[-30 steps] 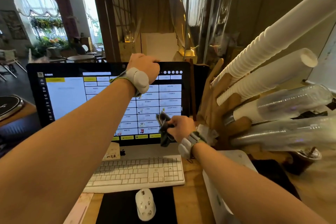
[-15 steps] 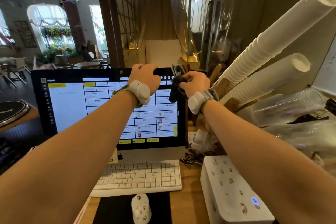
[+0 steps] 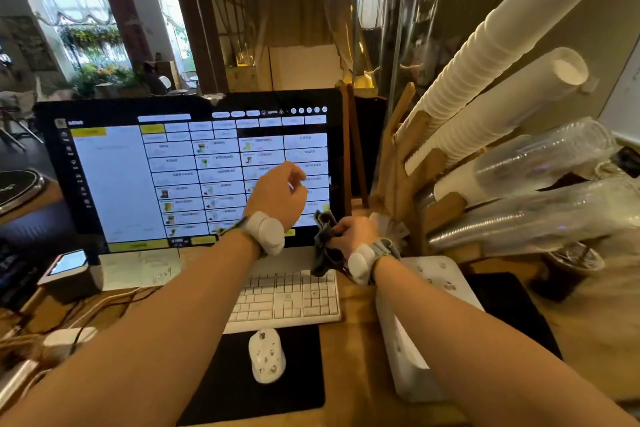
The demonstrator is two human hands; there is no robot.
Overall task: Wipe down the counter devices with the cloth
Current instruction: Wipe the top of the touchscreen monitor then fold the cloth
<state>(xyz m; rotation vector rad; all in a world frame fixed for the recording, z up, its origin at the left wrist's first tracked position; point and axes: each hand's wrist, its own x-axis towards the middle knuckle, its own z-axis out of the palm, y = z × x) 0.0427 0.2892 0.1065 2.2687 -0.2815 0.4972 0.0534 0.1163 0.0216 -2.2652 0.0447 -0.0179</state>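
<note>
The right hand [image 3: 350, 231] is bunching a dark, crumpled cloth [image 3: 322, 251] in curled fingers beside the glossy flat monitor [image 3: 114, 184], at its lower right corner, above the white keyboard [image 3: 287, 300] on the wooden table [image 3: 356, 360]. The left hand [image 3: 277, 196] is hovering before the screen, fingers loosely curled, gripping nothing. The screen text is blurring beyond reading.

On your monitor [image 3: 114, 184] the screen shows a grid of white tiles with dark lines of writing, some beside small product pictures, but all this writing is too blurred to read. Yellow labels stand at the top left of the screen and along its bottom edge; their words are also not legible. The paper note [image 3: 142, 269] that lies just under the monitor carries handwritten marks, perhaps digits, which you cannot make out with certainty. The black disc [image 3: 15, 185] at your far left bears a pale script, too small to read.
</note>
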